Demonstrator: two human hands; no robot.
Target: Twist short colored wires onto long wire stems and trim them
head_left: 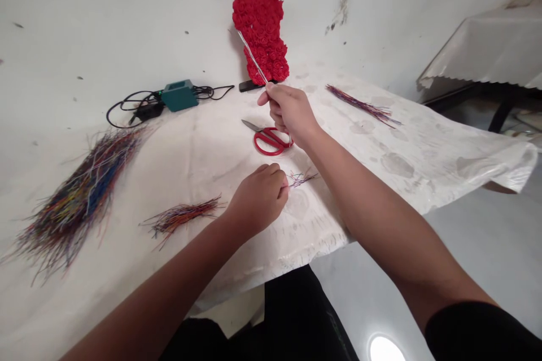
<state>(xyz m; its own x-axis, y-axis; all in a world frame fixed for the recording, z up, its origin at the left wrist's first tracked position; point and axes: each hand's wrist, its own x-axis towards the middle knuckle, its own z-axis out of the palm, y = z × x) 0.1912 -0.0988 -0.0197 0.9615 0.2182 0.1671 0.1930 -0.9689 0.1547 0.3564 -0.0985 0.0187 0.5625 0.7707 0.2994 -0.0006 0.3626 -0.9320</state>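
Observation:
My right hand (288, 110) is raised over the table, its fingers closed round the lower end of a thin silvery stick (253, 58) that slants up to the left. My left hand (259, 197) rests lower on the white cloth (402, 152), pinching a small bunch of thin coloured wires (301, 178) whose ends fan out to the right. Red-handled scissors (266, 136) lie on the cloth just below my right hand.
A big heap of coloured wires (84, 186) lies at the left, a smaller bundle (182, 215) near my left wrist, another bundle (362, 105) at the far right. A red rose-covered figure (262, 31) leans on the wall beside a teal box (179, 95) with black cables.

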